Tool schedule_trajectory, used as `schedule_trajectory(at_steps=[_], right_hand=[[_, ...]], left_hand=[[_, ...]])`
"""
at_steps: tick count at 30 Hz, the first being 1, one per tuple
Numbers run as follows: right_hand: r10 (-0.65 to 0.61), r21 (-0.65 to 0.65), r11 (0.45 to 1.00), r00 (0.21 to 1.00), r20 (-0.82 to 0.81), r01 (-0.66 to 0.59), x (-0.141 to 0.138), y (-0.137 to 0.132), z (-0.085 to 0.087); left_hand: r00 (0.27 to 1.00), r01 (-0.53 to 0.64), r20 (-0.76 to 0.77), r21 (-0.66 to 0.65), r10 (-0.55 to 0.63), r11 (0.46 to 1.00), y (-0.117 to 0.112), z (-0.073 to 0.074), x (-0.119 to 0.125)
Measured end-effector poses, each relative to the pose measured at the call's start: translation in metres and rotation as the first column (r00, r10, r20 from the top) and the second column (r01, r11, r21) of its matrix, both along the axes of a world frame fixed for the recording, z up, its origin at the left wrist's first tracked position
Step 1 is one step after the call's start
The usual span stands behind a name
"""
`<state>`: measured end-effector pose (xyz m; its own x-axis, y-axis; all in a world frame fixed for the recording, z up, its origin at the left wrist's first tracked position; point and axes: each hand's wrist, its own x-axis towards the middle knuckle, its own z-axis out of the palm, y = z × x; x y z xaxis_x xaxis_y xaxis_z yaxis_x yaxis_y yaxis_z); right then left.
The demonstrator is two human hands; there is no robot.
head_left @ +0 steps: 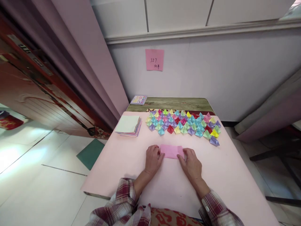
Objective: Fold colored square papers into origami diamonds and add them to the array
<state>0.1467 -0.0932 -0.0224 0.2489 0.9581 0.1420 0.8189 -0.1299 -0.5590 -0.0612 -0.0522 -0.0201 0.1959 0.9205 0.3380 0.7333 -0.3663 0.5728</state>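
A sheet of pink paper [171, 151], folded into a narrow strip, lies on the pale pink table covering in front of me. My left hand [153, 159] pinches its left end, with the thumb on the near corner and the fingers curled. At the other end, my right hand [191, 161] has its thumb on top and fingers at the edge, where a small folded flap shows. Beyond the strip are rows of small folded paper boats [184, 123] in many colours.
A stack of square coloured paper [128, 124] sits at the table's left. Behind it is a packet [138, 99] near the wall. A pink note [154, 59] is stuck on the wall. On the floor at left lies a green square [90, 153].
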Motion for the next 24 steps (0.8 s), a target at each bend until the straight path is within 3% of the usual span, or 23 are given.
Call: schedule_trajectory(at_steps=[3, 6, 9, 11, 13, 18, 24], right_hand=[[-0.032, -0.002, 0.999, 0.999, -0.008, 0.032, -0.002, -0.001, -0.001], [-0.030, -0.026, 0.999, 0.999, -0.015, 0.030, -0.001, -0.002, 0.000], [-0.018, -0.087, 0.996, 1.000, -0.009, 0.017, 0.001, 0.003, 0.007], [-0.001, -0.151, 0.988, 1.000, 0.028, 0.005, 0.002, 0.009, 0.014], [0.014, -0.224, 0.975, 0.998, 0.063, 0.000, 0.003, 0.017, 0.021], [-0.021, -0.387, 0.921, 0.998, 0.054, 0.041, 0.006, 0.034, 0.030], [0.008, -0.406, 0.913, 0.999, -0.043, -0.025, 0.006, 0.027, 0.030]], left_hand=[[0.999, -0.030, -0.028, 0.023, 0.030, 0.999, -0.001, -0.003, 0.001], [0.997, 0.017, -0.083, 0.109, -0.008, 0.994, -0.004, -0.005, 0.000], [0.959, 0.232, -0.204, 0.170, -0.196, 0.958, -0.007, -0.004, 0.003], [0.893, 0.402, -0.275, 0.140, -0.355, 0.905, -0.009, -0.002, 0.006], [0.852, 0.478, -0.296, 0.099, -0.432, 0.873, -0.009, 0.000, 0.008], [0.844, 0.495, -0.284, 0.089, -0.454, 0.864, -0.008, 0.003, 0.007], [0.846, 0.493, -0.291, 0.107, -0.447, 0.863, -0.009, 0.003, 0.006]])
